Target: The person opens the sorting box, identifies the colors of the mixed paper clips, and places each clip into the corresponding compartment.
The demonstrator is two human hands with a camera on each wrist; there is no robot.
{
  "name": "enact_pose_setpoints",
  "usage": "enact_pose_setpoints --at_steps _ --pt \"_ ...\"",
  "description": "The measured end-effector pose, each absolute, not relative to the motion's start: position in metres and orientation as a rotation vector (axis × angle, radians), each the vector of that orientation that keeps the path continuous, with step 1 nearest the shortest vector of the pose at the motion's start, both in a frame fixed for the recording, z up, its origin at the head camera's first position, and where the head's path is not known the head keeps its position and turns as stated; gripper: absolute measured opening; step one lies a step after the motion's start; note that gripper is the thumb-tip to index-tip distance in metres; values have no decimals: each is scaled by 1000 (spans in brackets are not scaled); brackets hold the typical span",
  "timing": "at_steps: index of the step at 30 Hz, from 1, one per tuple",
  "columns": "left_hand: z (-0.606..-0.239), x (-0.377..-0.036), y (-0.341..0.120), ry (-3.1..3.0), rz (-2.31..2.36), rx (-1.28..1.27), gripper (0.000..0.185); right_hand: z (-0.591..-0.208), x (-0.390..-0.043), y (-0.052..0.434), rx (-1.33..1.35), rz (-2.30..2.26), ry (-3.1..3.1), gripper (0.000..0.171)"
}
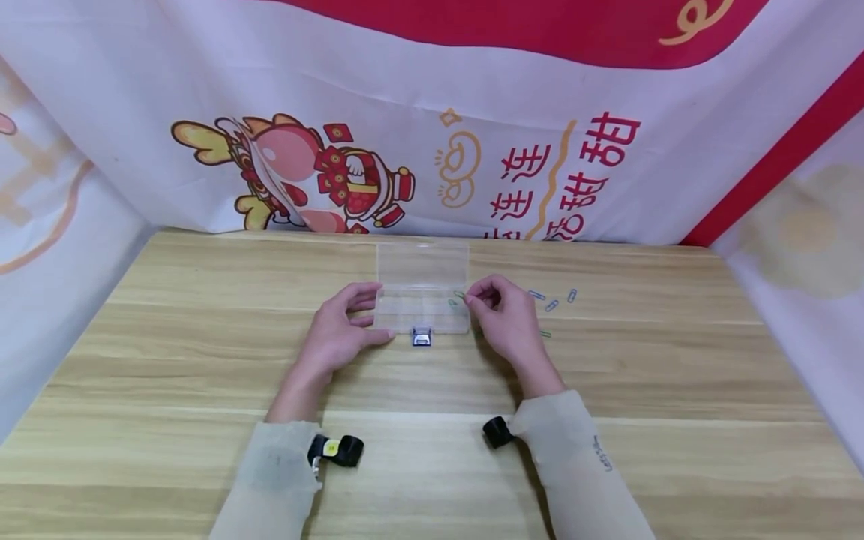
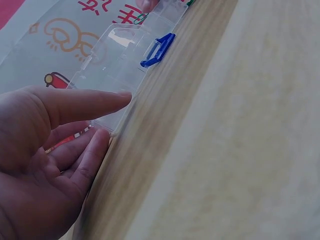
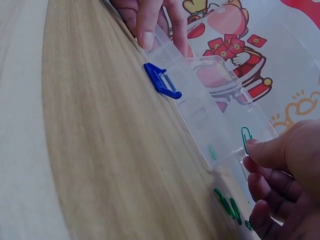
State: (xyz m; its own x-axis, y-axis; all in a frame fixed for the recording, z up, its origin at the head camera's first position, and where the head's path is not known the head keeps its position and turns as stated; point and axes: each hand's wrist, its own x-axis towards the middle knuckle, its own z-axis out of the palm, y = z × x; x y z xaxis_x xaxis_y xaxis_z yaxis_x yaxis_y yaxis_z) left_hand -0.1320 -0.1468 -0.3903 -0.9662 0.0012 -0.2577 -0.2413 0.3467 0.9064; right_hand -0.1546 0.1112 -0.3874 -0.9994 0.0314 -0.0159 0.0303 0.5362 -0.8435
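A green paper clip point(image 3: 246, 139) is being pinched between thumb and fingertips of the right hand point(image 1: 508, 321), and is being held just over the right end of the clear plastic box point(image 1: 422, 298). The left hand point(image 1: 340, 330) is being kept at the box's left end, fingers relaxed and nearly straight; in the left wrist view the index finger point(image 2: 87, 102) is being laid against the box's near corner, steadying rather than gripping. The box is lying open at mid-table, its lid tilted back toward the banner, its blue latch point(image 1: 421, 337) hanging off the front wall.

Step judged to be in hand: loose clips are being moved one at a time into the right-hand compartment. At least one green clip point(image 3: 212, 152) appears to be lying inside already. The next move is judged to call for lowering the pinched clip past the wall and letting it go inside, with the box held from sliding.

More green clips point(image 3: 226, 204) are being seen on the table just beside the box's right end; three pale blue clips point(image 1: 552, 304) are lying farther right.

Not resolved: the count of clips inside, since the walls are transparent and blurred; the inner partitions; whether the pinched clip is touching the rim. The right hand's lower fingers are being cut off by the edge of the right wrist view.
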Motion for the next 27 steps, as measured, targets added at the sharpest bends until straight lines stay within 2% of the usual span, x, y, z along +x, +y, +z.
enact_pose_setpoints --at_steps 20,27 --pt "-391 -133 -145 2397 1647 -230 78 -387 -153 107 -75 1451 -2751 8" --pt "-391 -133 -147 2389 1665 -217 78 -388 -150 128 -29 1438 -2738 8"
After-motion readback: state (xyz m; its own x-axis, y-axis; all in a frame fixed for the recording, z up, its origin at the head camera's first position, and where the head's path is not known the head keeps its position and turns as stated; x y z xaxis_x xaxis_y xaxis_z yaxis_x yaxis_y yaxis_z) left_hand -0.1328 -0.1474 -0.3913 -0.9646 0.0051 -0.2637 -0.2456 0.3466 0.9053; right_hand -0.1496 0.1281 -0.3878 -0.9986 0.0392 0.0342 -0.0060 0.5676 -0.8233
